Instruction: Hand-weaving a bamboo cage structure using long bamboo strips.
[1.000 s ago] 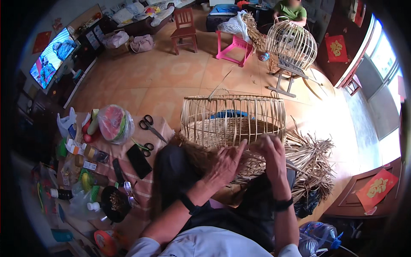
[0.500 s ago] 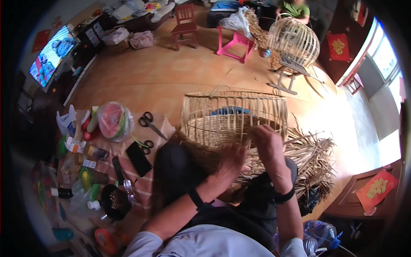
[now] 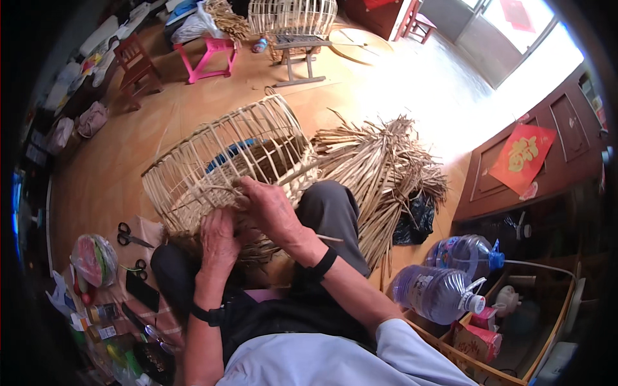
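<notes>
An openwork basket (image 3: 183, 212) with pale upright slats and a densely woven lower part leans against my knees, tilted. My left hand (image 3: 219, 238) is closed at the near woven edge, its fingertips partly hidden. Just right of it, my right hand (image 3: 273, 209) pinches a dry straw strand (image 3: 219, 188) against the slats. Another stalk (image 3: 302, 171) runs from near the right hand toward the upper right. Something blue (image 3: 232, 154) shows through the slats. A large bundle of dry straw (image 3: 380, 174) spreads on the floor right of the basket.
Scissors (image 3: 133, 237), a black phone (image 3: 141, 291) and a wrapped melon (image 3: 94, 260) lie at my left. Large plastic bottles (image 3: 434, 293) stand at my right beside a wooden drawer (image 3: 537, 347). A pink stool (image 3: 209, 59) and another basket (image 3: 293, 18) are farther off.
The view has swung to the right, bringing the bottles and drawer into sight. My hands stay together at the basket's near side, the right hand still pinching.
</notes>
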Demonstrator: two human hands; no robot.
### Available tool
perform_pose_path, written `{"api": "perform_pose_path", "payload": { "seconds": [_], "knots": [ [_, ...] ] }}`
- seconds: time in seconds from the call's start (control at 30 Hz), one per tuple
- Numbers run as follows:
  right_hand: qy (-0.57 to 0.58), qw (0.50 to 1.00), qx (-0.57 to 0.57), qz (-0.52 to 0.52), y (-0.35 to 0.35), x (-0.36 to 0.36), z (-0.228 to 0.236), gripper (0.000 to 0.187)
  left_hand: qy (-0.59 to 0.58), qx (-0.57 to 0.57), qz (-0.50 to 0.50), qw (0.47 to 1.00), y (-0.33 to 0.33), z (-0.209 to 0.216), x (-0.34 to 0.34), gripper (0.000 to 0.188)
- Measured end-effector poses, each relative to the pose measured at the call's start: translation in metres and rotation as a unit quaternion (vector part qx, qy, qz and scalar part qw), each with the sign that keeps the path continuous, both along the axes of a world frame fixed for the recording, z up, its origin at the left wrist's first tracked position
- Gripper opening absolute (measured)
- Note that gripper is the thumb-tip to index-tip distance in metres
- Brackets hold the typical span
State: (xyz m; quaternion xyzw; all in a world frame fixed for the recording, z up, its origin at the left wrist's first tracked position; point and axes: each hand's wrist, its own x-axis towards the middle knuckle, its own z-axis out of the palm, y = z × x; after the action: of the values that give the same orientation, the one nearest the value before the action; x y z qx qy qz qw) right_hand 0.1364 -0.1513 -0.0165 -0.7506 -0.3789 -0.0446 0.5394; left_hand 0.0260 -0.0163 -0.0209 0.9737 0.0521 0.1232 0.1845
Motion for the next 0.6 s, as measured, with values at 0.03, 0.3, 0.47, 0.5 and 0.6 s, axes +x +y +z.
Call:
{"api": "perform_pose_path", "payload": {
  "seconds": [0.03,0.3,0.47,0.5,0.6],
  "knots": [
    [0.005,1.0,0.0,-0.007,-0.007,-0.002,-0.003,0.025,0.005,0.0,-0.007,1.0,-0.004,0.005,0.001,0.058],
    [0.553,0.755,0.327,0.128,-0.107,0.006,-0.008,0.028,0.051,-0.009,0.048,0.997,-0.012,0.015,0.0,0.073],
    [0.508,0.835,0.21,0.015,-0.215,0.029,-0.039,0.02,-0.005,-0.011,0.066,0.998,-0.011,0.011,0.001,0.079],
    [0.478,0.858,0.178,-0.063,-0.242,0.035,-0.06,0.019,0.001,-0.01,0.065,0.998,-0.011,0.011,0.001,0.079],
    [0.401,0.888,-0.026,-0.224,-0.325,0.037,-0.165,0.018,0.02,-0.017,0.087,0.996,-0.009,0.01,0.0,0.08]
  ]
}}
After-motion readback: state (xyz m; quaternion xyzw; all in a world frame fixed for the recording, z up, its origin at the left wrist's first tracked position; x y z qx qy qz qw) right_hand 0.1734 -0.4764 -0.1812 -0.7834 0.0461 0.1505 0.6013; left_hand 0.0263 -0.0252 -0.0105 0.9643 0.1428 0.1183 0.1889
